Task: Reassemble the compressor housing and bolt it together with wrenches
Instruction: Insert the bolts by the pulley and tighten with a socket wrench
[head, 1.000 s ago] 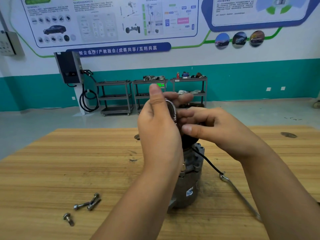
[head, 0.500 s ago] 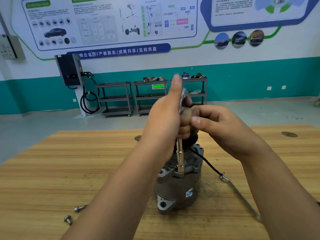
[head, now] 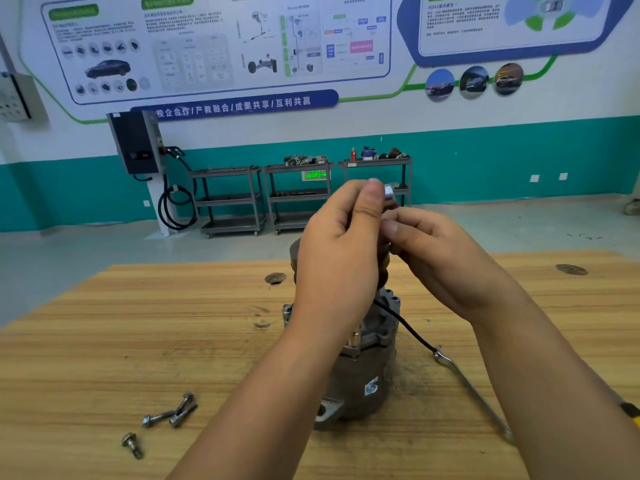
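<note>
Above compressor housing (head: 367,375), socket driver (head: 389,192) gripped by curled left hand (head: 341,244), pinched by right hand (head: 436,258); bolts (head: 169,414) well left of housing, wrench (head: 474,389) just right, counter (head: 156,306) edge behind.

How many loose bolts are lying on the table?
4 bolts: three bunched on the table left of the compressor housing, one alone nearer the edge. The arms may hide more.

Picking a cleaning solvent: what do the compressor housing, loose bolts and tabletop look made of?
Compressor housing: probably cast aluminium, going by its dull grey, matte, grimy surface. Loose bolts: likely plated steel, with a silvery sheen and flanged heads. Tabletop: wood or wood-look laminate, tan with grain streaks and scuffs; can't tell which.
</note>
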Demonstrator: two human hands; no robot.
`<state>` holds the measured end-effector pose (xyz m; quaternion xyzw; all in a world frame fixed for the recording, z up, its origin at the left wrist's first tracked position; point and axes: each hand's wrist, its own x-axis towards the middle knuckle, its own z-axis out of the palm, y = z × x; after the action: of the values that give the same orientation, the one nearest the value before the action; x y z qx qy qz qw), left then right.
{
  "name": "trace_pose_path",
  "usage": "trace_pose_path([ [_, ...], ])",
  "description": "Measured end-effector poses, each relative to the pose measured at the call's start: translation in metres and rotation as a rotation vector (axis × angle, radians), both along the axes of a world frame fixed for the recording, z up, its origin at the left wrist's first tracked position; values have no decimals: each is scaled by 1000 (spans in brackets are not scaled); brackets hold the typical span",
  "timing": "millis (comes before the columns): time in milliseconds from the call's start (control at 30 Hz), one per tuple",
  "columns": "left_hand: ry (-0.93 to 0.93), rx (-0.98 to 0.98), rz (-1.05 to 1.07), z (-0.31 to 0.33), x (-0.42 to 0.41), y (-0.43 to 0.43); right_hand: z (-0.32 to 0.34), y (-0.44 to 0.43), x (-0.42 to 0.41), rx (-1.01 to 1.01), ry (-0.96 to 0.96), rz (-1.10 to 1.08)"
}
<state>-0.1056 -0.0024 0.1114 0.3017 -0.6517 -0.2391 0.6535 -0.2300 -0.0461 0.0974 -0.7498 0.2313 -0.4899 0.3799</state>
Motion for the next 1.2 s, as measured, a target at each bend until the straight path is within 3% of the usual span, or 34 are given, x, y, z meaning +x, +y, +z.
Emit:
trace_pose_path([
  [233, 130, 78, -114, 4, 3, -1, 4, 7, 0, -73, 108, -23],
  [400, 112, 48, -10, 6, -8, 0, -4, 6, 11, -166, 213, -63],
  [500, 49, 20, -53, 11, -4, 1, -7, 6, 21, -268, 204, -102],
  [667, -45, 84, -417, 16, 11, -6, -10, 2, 22, -277, 160, -151],
  [800, 45, 213, -787, 19, 25, -15, -9, 2, 21, -262, 163, -139],
  [900, 127, 241, -896, 18, 29, -18, -8, 3, 20, -229, 150, -125],
  [967, 192, 222, -795, 14, 26, -14, -7, 3, 20, -205, 143, -109],
  [1100, 234, 51, -277, -4, 12, 2, -8, 2, 19, -197, 195, -157],
  [1200, 180, -39, -73, -11, 0, 15, -7, 4, 20, -217, 198, -159],
])
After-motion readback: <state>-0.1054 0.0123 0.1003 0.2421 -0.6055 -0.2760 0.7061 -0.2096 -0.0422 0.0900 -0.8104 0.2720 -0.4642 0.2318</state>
